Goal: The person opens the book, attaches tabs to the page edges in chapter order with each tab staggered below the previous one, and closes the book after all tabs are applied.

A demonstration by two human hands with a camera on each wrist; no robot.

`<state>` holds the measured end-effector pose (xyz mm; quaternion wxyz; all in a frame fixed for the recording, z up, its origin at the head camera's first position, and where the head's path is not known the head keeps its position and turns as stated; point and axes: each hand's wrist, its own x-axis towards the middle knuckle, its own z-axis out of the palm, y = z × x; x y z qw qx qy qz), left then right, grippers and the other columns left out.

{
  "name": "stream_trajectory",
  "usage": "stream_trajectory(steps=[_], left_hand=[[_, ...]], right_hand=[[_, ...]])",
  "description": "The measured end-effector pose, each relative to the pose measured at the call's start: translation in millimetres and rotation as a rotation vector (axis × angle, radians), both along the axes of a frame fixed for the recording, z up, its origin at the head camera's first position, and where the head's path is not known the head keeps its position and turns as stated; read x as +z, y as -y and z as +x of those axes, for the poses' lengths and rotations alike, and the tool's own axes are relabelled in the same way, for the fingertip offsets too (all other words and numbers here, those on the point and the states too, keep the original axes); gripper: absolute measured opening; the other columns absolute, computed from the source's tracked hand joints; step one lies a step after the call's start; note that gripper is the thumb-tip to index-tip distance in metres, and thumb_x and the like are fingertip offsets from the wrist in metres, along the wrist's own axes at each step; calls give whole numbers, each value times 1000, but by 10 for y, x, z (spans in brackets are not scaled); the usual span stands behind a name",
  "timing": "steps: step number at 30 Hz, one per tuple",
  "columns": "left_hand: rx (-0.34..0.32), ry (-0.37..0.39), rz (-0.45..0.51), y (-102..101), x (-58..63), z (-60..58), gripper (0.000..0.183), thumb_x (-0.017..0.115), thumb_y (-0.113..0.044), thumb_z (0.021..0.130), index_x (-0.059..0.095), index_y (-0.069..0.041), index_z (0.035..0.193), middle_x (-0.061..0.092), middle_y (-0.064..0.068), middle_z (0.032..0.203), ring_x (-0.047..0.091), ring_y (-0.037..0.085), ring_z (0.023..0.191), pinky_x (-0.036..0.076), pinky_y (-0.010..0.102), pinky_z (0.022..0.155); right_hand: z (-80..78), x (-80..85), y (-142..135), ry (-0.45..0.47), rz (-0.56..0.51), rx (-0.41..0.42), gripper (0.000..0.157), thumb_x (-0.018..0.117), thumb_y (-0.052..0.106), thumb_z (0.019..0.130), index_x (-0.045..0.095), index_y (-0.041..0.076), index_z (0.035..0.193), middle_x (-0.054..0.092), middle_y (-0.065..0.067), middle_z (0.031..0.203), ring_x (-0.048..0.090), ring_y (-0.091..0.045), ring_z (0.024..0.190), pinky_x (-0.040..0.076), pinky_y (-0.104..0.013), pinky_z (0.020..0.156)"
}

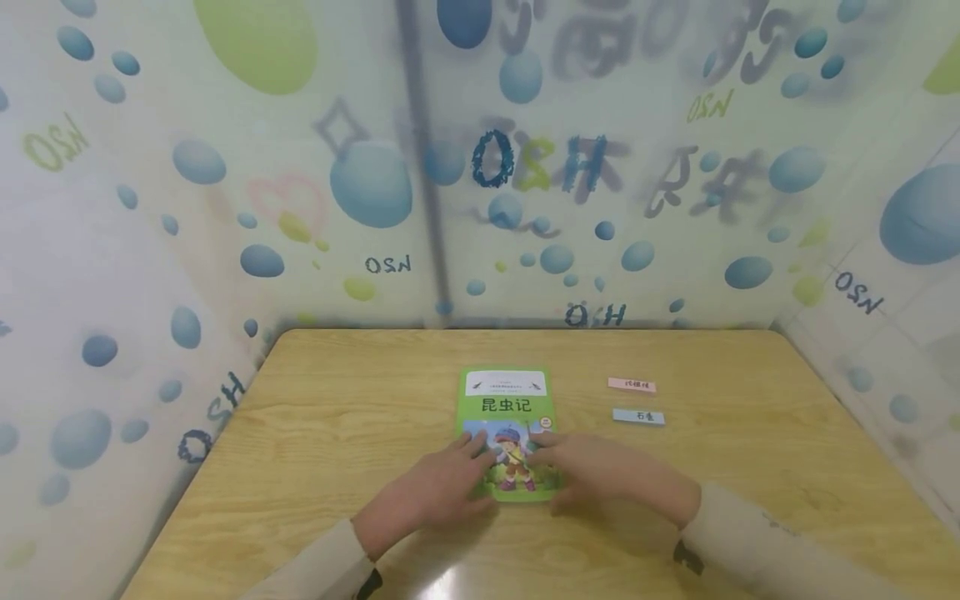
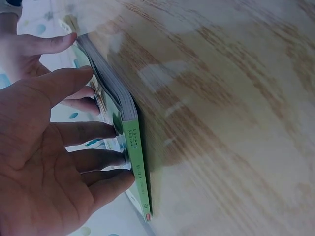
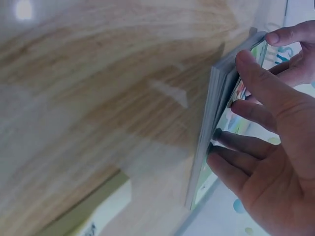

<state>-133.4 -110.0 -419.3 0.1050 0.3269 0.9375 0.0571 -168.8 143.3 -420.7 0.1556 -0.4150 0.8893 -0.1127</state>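
A green children's book (image 1: 506,406) with Chinese lettering and a cartoon child on its cover lies closed and flat on the wooden table. My left hand (image 1: 446,483) rests its fingertips on the lower left of the cover. In the left wrist view its fingers are fairly straight beside the green spine (image 2: 137,162). On the lower right of the cover lie the fingers of my right hand (image 1: 607,468). The right wrist view shows that hand's fingers extended along the page edges (image 3: 209,113), with its thumb near the lower corner. Neither hand grips the book.
Right of the book, a pink paper slip (image 1: 632,385) and a blue paper slip (image 1: 638,417) with handwriting lie on the table (image 1: 345,392). A wall (image 1: 360,283) patterned with bubbles stands behind the table. More patterned walls rise at both sides.
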Motion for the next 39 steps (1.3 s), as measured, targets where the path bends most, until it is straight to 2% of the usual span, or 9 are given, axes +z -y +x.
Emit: stream_trajectory(steps=[4, 7, 10, 12, 16, 24, 32, 35, 39], left_hand=[[0, -3, -5, -1, 28, 7, 67, 71, -42, 94, 54, -1, 144, 38, 25, 155, 39, 43, 140, 45, 51, 104], [2, -1, -6, -1, 43, 8, 69, 72, -43, 93, 53, -1, 145, 37, 25, 155, 39, 43, 140, 45, 51, 104], [3, -1, 0, -1, 46, 8, 70, 73, -44, 93, 53, -2, 145, 37, 25, 155, 39, 43, 140, 45, 52, 103], [3, -4, 8, -4, 44, 8, 70, 73, -44, 92, 54, -2, 144, 38, 25, 155, 40, 43, 139, 45, 52, 104], [6, -15, 31, -16, 33, 8, 68, 75, -43, 91, 56, -1, 141, 41, 25, 153, 42, 42, 138, 46, 51, 103], [53, -70, 46, -59, -41, -15, 68, 77, -49, 87, 59, -5, 135, 50, 21, 142, 51, 36, 128, 59, 46, 83], [77, -117, 37, -92, -101, -41, 63, 75, -56, 86, 63, -8, 126, 56, 11, 119, 57, 26, 104, 56, 32, 62], [83, -110, 40, -103, -98, -48, 60, 75, -55, 87, 63, -9, 124, 57, 11, 119, 58, 26, 104, 56, 32, 63], [96, -76, 56, -103, -94, -60, 61, 74, -53, 88, 63, -9, 129, 57, 12, 125, 58, 26, 108, 58, 35, 69]], right_hand=[[-40, 30, 9, 10, 11, 39, 61, 84, 34, 82, 65, 9, 134, 49, -18, 149, 53, -32, 131, 44, -44, 106], [-63, 66, 24, -3, 20, 78, 49, 82, 31, 85, 68, 10, 128, 58, -13, 141, 59, -25, 124, 48, -40, 102], [-79, 102, 36, -29, 21, 112, 33, 78, 25, 88, 69, 14, 118, 69, -1, 118, 65, -12, 101, 54, -30, 88], [-80, 131, 38, -38, 8, 125, 25, 76, 19, 88, 70, 15, 112, 68, 6, 102, 61, -4, 83, 54, -22, 75], [-62, 186, 18, -64, -18, 135, 28, 74, 12, 86, 71, 14, 114, 67, 9, 92, 53, 2, 68, 49, -16, 63], [-50, 303, -26, -158, -122, 179, 25, 73, 7, 88, 71, 11, 113, 73, 2, 96, 56, 2, 68, 49, -13, 63], [-80, 345, -50, -206, -156, 180, 17, 74, 10, 91, 71, 13, 108, 74, 2, 99, 60, -2, 73, 51, -16, 65], [-79, 332, -61, -208, -166, 181, 18, 73, 11, 91, 72, 11, 110, 74, 2, 101, 64, -4, 76, 53, -17, 68], [-68, 315, -77, -196, -173, 172, 21, 73, 12, 92, 73, 10, 113, 75, -1, 105, 68, -8, 82, 54, -18, 73]])
